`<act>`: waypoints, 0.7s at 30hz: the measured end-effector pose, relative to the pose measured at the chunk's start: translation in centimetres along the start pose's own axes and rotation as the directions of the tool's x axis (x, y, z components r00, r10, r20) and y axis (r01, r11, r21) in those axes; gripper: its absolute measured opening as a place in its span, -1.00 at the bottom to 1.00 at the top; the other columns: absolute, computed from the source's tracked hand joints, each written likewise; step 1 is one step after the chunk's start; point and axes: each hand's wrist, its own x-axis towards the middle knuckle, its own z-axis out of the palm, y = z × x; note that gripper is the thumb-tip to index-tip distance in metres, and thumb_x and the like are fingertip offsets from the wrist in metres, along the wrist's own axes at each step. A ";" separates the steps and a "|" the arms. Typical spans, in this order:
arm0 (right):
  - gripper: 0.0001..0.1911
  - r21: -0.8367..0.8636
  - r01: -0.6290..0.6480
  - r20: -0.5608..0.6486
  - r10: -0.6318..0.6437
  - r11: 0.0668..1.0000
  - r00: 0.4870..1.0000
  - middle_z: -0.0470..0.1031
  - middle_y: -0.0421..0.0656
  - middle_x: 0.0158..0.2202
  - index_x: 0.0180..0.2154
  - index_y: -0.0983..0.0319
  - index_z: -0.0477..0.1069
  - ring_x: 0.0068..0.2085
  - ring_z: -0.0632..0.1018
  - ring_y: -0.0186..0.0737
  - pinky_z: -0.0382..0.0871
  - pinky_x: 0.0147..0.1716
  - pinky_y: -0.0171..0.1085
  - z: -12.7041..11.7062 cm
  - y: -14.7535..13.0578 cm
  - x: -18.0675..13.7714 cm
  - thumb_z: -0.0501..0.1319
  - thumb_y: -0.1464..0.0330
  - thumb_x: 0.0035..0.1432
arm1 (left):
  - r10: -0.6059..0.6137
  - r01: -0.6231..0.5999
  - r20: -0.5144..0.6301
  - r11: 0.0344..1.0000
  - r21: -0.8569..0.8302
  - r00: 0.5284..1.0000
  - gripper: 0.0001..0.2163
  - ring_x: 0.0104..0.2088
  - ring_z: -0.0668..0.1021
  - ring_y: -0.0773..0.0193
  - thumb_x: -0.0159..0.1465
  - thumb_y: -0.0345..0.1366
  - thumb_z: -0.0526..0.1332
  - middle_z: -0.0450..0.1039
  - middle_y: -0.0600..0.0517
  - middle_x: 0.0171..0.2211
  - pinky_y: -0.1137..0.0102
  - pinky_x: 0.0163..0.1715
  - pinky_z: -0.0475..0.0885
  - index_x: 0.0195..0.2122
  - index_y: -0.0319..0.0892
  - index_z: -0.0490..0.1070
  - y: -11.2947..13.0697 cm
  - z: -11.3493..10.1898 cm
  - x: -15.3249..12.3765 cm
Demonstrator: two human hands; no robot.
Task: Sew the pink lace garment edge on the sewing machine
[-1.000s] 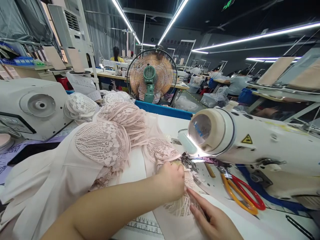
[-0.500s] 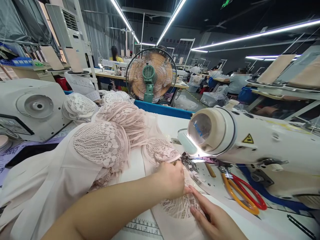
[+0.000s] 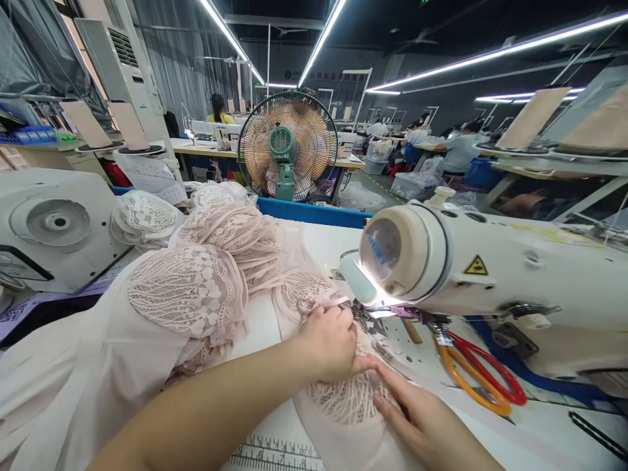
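At the left of your table [image 3: 318, 239], the first white machine [image 3: 98, 242] and the pile of pale pink lace cups [image 3: 189, 288] form the margin of the work; their slight shift against the last second seems to come from your head turning, not from handling. Toward the near edge lies a measuring scale [image 3: 279, 453], partly covered. Your left hand [image 3: 326, 340] shows the chief change: a tight fist a second ago, it now lies flatter, fingers over the lace piece [image 3: 346, 402] and thumb stretched out toward you. Whether a fold is pinched beneath those fingers cannot be told. The lace piece itself occupies the middle of the table and runs from the near edge up to the presser foot [image 3: 360, 311], its place there much as before. Your right hand [image 3: 417, 412] rests on its right side, forefinger and thumb parted; the forefinger tip appears to meet your left thumb. The two hands thus come together just below the foot, which suggests a steadier hold on the layers rather than any advance of the lace. Farther right stand the sewing machine head [image 3: 490, 255] and, below it, the scissors [image 3: 500, 407], untouched, toward the near right corner.
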 end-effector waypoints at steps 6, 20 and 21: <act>-0.45 0.013 0.013 0.031 -0.013 1.000 0.999 0.53 -0.01 -0.11 0.17 0.22 0.16 -0.12 0.54 0.00 0.40 -0.18 -0.17 -0.2 0.5 0.6 -0.07 0.23 0.16 | -0.022 0.022 0.010 0.999 -0.041 1.000 -0.43 -0.11 0.31 0.08 0.25 0.09 -0.12 0.29 -0.13 -0.17 0.16 -0.06 0.23 -0.08 -0.31 0.40 0.1 0.0 0.3; -0.48 0.037 0.030 0.019 -0.031 0.999 0.999 0.38 -0.07 0.09 0.15 0.20 0.18 0.09 0.38 -0.11 0.30 -0.01 -0.20 -0.3 1.1 1.6 -0.07 0.22 0.17 | -0.080 0.078 -0.026 0.995 -0.065 0.996 -0.39 -0.13 0.33 0.06 0.25 0.11 -0.15 0.28 -0.13 -0.20 0.18 -0.05 0.24 -0.08 -0.34 0.39 0.5 0.8 0.8; -0.47 0.039 0.023 0.026 -0.024 0.999 0.999 0.39 -0.07 0.08 0.16 0.21 0.16 0.08 0.39 -0.09 0.31 -0.02 -0.19 -0.3 1.1 1.7 -0.07 0.22 0.17 | -0.087 0.085 -0.026 0.994 -0.066 0.996 -0.39 -0.12 0.33 0.06 0.25 0.10 -0.15 0.28 -0.14 -0.19 0.18 -0.05 0.24 -0.08 -0.34 0.39 0.5 0.8 0.8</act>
